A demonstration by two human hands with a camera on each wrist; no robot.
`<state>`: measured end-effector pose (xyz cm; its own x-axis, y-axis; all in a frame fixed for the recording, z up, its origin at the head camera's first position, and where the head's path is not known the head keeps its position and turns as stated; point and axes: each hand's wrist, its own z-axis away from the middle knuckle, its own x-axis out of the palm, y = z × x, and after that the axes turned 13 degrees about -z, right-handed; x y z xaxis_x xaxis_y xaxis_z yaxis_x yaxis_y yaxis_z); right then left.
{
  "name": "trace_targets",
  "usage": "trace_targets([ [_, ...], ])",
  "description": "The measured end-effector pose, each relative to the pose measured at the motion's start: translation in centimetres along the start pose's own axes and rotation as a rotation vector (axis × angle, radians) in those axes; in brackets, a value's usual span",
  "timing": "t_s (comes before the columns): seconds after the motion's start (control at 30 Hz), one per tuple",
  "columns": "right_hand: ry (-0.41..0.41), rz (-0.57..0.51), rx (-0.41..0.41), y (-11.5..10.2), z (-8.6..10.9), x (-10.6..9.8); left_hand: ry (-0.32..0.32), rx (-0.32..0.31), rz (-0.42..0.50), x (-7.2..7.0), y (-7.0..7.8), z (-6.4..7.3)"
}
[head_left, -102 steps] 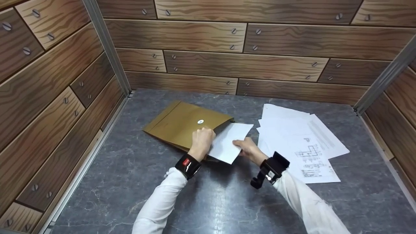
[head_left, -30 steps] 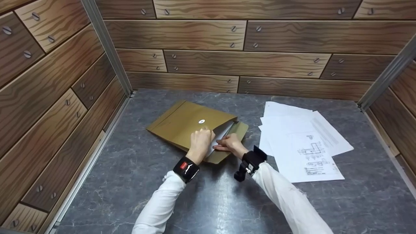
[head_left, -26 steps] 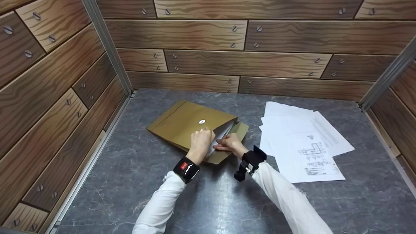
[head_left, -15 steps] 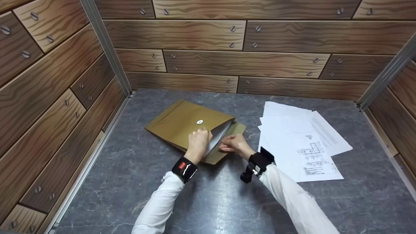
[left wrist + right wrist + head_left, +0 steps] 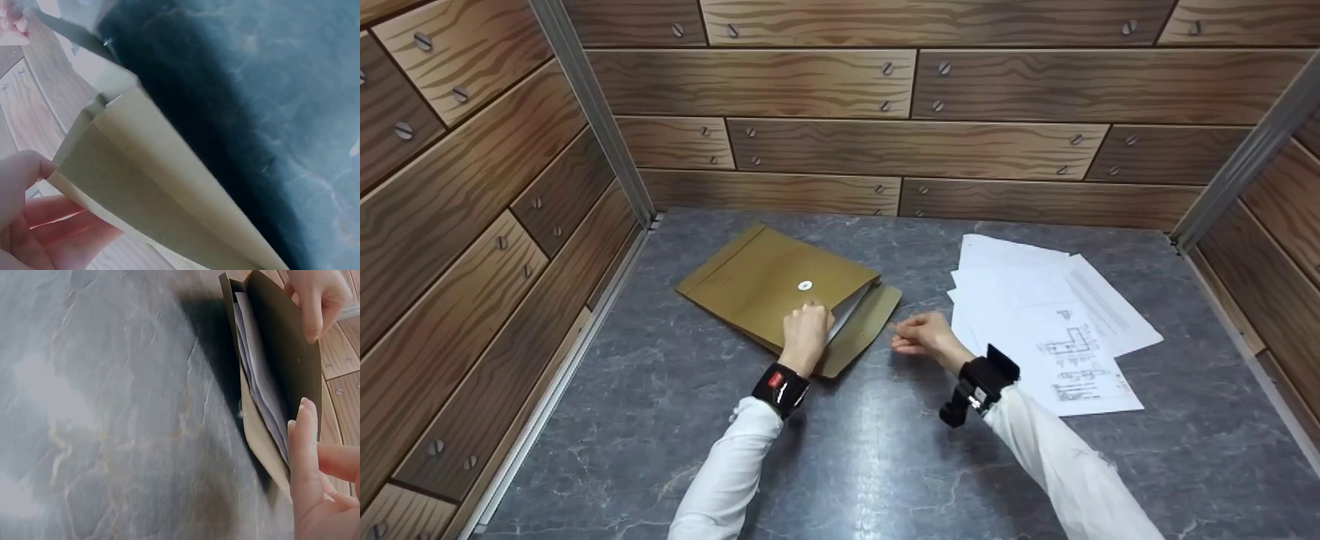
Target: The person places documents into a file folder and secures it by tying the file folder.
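A brown paper envelope point(image 5: 757, 279) lies on the grey table with its mouth towards the right and its flap point(image 5: 864, 330) folded out flat. My left hand point(image 5: 808, 334) pinches the upper edge of the mouth between thumb and fingers, lifting it so that it gapes; the left wrist view shows the creased side point(image 5: 140, 180) of the envelope. Inside, white sheets of paper point(image 5: 260, 365) rest on the lower panel. Just right of the flap, my right hand point(image 5: 931, 337) holds nothing, its fingers loosely bent and apart from the envelope.
To the right lies a spread stack of white papers point(image 5: 1020, 315), the top one printed with a line drawing. My right forearm overlaps its near-left corner in the head view. Wood-patterned walls point(image 5: 810, 142) enclose the table at the back and both sides.
White sheets that my right hand held at the envelope's mouth have gone inside. That hand has since let go and drawn back to the right. My left hand keeps its grip on the edge.
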<state>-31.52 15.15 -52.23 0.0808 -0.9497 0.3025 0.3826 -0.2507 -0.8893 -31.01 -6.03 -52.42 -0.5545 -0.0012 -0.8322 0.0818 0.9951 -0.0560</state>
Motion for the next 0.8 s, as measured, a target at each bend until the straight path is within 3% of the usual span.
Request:
trace_targets([
  [0.17,0.012,0.038,-0.006,-0.3,0.1,-1.2,0.006,0.005,-0.017,0.5,0.3,0.4],
  [0.3,0.067,0.104,-0.045,-1.0,-0.1,-3.1,0.008,0.003,-0.04,0.7,0.5,0.7],
  [0.8,0.262,0.25,-0.241,-6.2,2.1,-16.7,-0.042,0.05,-0.124,0.7,1.1,1.0],
])
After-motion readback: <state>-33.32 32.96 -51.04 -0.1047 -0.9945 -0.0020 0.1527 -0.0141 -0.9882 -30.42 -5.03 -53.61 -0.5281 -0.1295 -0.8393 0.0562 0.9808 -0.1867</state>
